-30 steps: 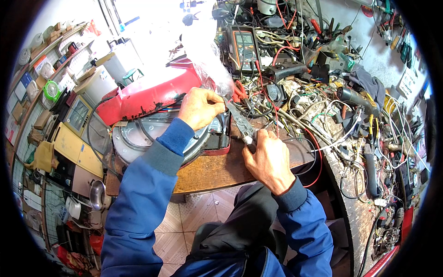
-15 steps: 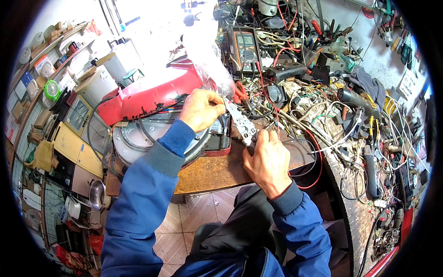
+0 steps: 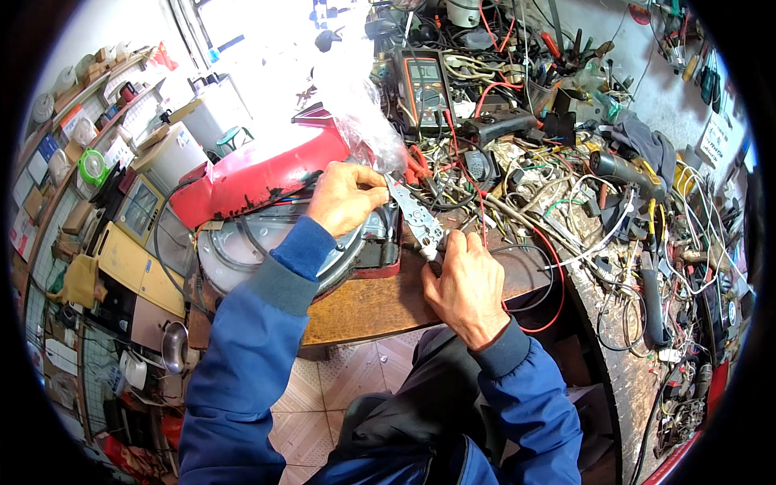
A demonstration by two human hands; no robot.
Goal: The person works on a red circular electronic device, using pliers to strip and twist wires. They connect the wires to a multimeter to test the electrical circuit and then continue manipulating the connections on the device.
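Note:
A flat silver metal piece with holes and cut-outs (image 3: 419,221) slants between my two hands, above the front edge of the wooden table (image 3: 364,311). My left hand (image 3: 347,198) is closed in a pinch at its narrow far end. Around its near end my right hand (image 3: 466,287) is wrapped, hiding most of that end. Under and behind my left hand lies an appliance with a round, clear-and-grey base (image 3: 234,263) and a scuffed red housing (image 3: 271,174). A crumpled clear plastic bag (image 3: 368,133) rests just beyond my left fingers.
A multimeter (image 3: 424,85) stands behind, among tangled cables. Red and black leads loop past my right hand. Wires, tools and a black cylindrical power tool (image 3: 622,174) crowd the right bench. Shelves and a yellow panel (image 3: 137,267) line the left, with a metal pan (image 3: 172,347) below.
Both hands have shifted slightly left with the metal piece, which is turned a little so more of its flat face shows. The grips look the same.

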